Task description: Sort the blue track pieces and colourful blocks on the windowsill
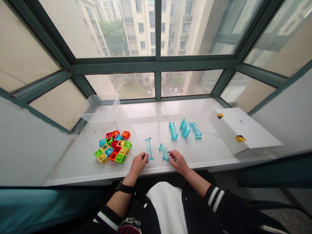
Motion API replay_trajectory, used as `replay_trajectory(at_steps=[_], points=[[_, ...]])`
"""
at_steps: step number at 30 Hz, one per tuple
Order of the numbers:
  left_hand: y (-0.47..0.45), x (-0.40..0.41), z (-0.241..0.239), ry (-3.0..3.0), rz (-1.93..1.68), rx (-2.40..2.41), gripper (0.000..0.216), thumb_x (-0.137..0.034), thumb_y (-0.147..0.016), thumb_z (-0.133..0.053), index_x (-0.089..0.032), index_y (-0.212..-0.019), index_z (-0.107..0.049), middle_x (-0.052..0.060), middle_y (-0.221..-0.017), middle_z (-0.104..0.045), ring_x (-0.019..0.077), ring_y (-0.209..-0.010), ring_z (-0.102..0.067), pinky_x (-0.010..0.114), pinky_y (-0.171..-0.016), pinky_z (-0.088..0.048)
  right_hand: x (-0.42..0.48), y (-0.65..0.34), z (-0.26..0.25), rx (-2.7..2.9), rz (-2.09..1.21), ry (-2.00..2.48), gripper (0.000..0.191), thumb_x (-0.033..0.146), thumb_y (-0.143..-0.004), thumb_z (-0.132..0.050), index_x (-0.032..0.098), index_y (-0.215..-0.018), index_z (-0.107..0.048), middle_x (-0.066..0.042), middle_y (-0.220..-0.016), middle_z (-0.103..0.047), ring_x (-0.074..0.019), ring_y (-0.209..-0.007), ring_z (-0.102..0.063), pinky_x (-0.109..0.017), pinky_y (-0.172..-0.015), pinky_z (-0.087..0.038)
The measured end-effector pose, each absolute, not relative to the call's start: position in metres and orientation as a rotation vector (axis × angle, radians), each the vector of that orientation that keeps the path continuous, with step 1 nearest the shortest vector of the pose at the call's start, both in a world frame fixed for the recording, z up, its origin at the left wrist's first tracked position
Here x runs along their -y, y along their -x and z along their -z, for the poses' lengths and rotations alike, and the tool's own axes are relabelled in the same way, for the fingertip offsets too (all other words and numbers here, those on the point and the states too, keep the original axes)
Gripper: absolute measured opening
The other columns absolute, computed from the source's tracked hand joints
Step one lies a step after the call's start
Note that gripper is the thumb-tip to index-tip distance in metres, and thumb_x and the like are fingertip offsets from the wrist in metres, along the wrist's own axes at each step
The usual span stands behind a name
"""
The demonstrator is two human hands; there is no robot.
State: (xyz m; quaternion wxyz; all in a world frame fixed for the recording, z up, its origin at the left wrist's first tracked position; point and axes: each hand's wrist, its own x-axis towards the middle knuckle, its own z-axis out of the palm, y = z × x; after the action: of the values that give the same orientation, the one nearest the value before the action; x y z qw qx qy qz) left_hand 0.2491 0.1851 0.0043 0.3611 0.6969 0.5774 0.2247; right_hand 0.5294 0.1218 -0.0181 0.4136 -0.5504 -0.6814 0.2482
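Observation:
My left hand (139, 163), its fingers curled together, is at the lower end of a straight, clear light-blue track piece (149, 149) and pinches its near corner. To the right of it, a curved light-blue track piece (164, 151) is at the fingertips of my right hand (179, 162), with thumb and fingers bent around its right end. Farther back stand several more light-blue track pieces: a straight one (173, 130), a stack of curved ones (185, 127) and another straight one (196, 130).
Colourful hollow blocks (117, 149) in red, yellow, green and blue are gathered at the left of the white sill (143, 117). A clear plastic bin (102, 109) stands at the back left. At right is a white box (246, 128) with yellow-black tabs. Windows enclose the sill.

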Motion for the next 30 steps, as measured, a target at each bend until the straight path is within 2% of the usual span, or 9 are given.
replay_trajectory(at_steps=[4, 6, 9, 15, 21, 27, 30], points=[[-0.272, -0.188, -0.028, -1.772, -0.600, -1.423, 0.035, -0.049, -0.098, -0.051, -0.024, -0.077, -0.065, -0.001, -0.067, -0.072, 0.0195, -0.068, -0.067, 0.031, -0.070, -0.044, -0.125, -0.519, -0.014, 1.816, -0.509, 1.282, 0.035, 0.023, -0.095, -0.064, 0.027, -0.130, -0.066, -0.009, -0.114, -0.067, -0.0264, -0.109, -0.064, -0.045, -0.102, -0.054], [-0.287, -0.190, -0.041, -1.792, -0.614, -1.385, 0.035, -0.049, -0.097, -0.052, -0.024, -0.076, -0.064, -0.001, -0.066, -0.072, 0.0192, -0.067, -0.067, 0.031, -0.070, -0.045, -0.127, -0.514, -0.027, 1.868, -0.514, 1.242, 0.040, 0.025, -0.095, -0.067, 0.030, -0.135, -0.065, -0.010, -0.120, -0.067, -0.0270, -0.114, -0.063, -0.046, -0.104, -0.053], [-0.308, -0.194, -0.057, -1.838, -0.622, -1.319, 0.036, -0.050, -0.097, -0.053, -0.024, -0.075, -0.065, 0.000, -0.066, -0.072, 0.0185, -0.066, -0.067, 0.030, -0.069, -0.045, -0.131, -0.511, -0.034, 1.895, -0.523, 1.220, 0.039, 0.026, -0.097, -0.066, 0.032, -0.136, -0.066, -0.008, -0.118, -0.068, -0.0260, -0.112, -0.065, -0.044, -0.101, -0.055], [-0.332, -0.197, -0.064, -1.854, -0.655, -1.212, 0.033, -0.050, -0.097, -0.056, -0.024, -0.083, -0.069, 0.001, -0.073, -0.074, 0.0186, -0.071, -0.068, 0.031, -0.072, -0.049, -0.135, -0.526, -0.031, 1.787, -0.436, 1.319, 0.022, 0.025, -0.102, -0.059, 0.029, -0.119, -0.072, -0.008, -0.110, -0.073, -0.0265, -0.107, -0.067, -0.044, -0.098, -0.055], [-0.349, -0.207, -0.055, -1.937, -0.738, -1.153, 0.019, -0.037, -0.094, -0.065, -0.023, -0.103, -0.074, 0.004, -0.098, -0.077, 0.0178, -0.075, -0.065, 0.034, -0.077, -0.054, -0.148, -0.547, -0.030, 1.711, -0.402, 1.424, 0.024, 0.022, -0.100, -0.058, 0.025, -0.118, -0.073, -0.008, -0.110, -0.076, -0.0254, -0.100, -0.070, -0.043, -0.096, -0.056], [-0.378, -0.224, -0.053, -1.928, -0.811, -1.107, 0.025, -0.028, -0.093, -0.066, -0.024, -0.117, -0.075, 0.005, -0.114, -0.079, 0.0179, -0.082, -0.068, 0.037, -0.089, -0.058, -0.177, -0.566, -0.032, 1.630, -0.343, 1.594, 0.028, 0.020, -0.096, -0.059, 0.023, -0.120, -0.075, -0.009, -0.113, -0.077, -0.0237, -0.092, -0.072, -0.041, -0.093, -0.057], [-0.390, -0.232, -0.051, -1.919, -0.839, -1.106, 0.029, -0.026, -0.095, -0.063, -0.024, -0.122, -0.074, 0.006, -0.119, -0.077, 0.0172, -0.082, -0.067, 0.037, -0.090, -0.058, -0.194, -0.575, -0.037, 1.629, -0.309, 1.686, 0.029, 0.018, -0.095, -0.061, 0.022, -0.119, -0.075, -0.009, -0.112, -0.078, -0.0241, -0.092, -0.071, -0.041, -0.095, -0.057]])
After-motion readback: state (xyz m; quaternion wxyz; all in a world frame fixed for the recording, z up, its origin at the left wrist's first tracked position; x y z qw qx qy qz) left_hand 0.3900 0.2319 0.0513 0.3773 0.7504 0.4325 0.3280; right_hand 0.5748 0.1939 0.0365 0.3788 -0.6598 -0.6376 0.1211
